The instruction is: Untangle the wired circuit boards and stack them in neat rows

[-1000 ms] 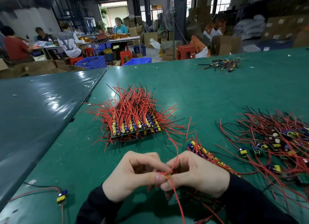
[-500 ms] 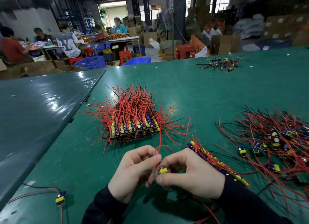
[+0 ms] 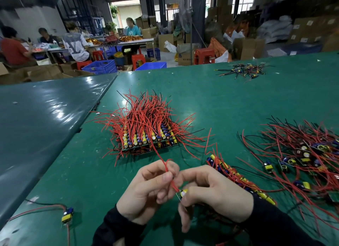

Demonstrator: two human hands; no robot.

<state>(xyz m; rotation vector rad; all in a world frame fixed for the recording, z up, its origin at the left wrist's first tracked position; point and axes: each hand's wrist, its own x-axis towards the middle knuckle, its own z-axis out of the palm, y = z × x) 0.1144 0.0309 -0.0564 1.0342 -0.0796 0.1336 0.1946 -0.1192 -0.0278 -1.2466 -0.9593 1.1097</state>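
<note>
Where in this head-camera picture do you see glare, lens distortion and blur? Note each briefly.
Head view: bright white glare patches lie on the glossy dark green table sheet at left; the wide-angle lens bows the far table edge and the dark building pillar; the distant seated workers are soft and blurred, while the neat stack of green circuit boards with red wires is fairly sharp.

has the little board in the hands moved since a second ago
Yes. The small board now sits lower and nearer the person, farther from the neat stack. The right hand grips it; the left hand pinches its red wire.
</note>
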